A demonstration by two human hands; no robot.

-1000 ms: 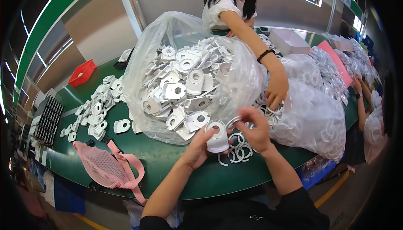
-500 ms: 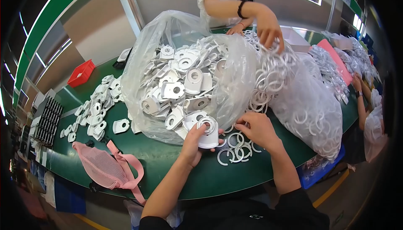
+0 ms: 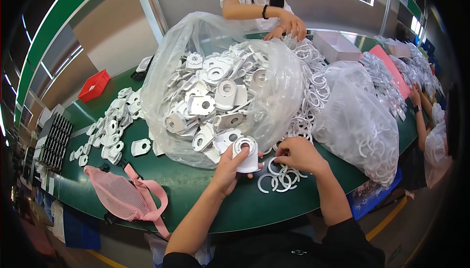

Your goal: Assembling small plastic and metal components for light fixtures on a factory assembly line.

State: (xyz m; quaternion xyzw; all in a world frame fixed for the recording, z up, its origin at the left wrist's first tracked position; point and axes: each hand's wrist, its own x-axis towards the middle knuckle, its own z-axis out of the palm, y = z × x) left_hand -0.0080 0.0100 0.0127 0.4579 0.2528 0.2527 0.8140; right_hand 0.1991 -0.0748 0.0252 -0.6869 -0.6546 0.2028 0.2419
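Table [image 3: 188, 204]: smooth, dark green
Black shirt [image 3: 254, 254]: small pale mark [image 3: 299, 252]
White part [image 3: 248, 163]: in the left hand [image 3: 227, 171], above the table — round end pointing away from the person, long axis near-to-far
Left grip: pinching it, thumb uppermost
Right hand [image 3: 301, 154]: fingers bunched at 1 white ring [image 3: 268, 166] — grip cannot be told
Bag [image 3: 164, 74]: crinkled, clear

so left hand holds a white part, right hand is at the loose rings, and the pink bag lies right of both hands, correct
One side is wrong. In the head view, the left hand holds a white part, the right hand is at the loose rings, and the pink bag lies left of both, not right.
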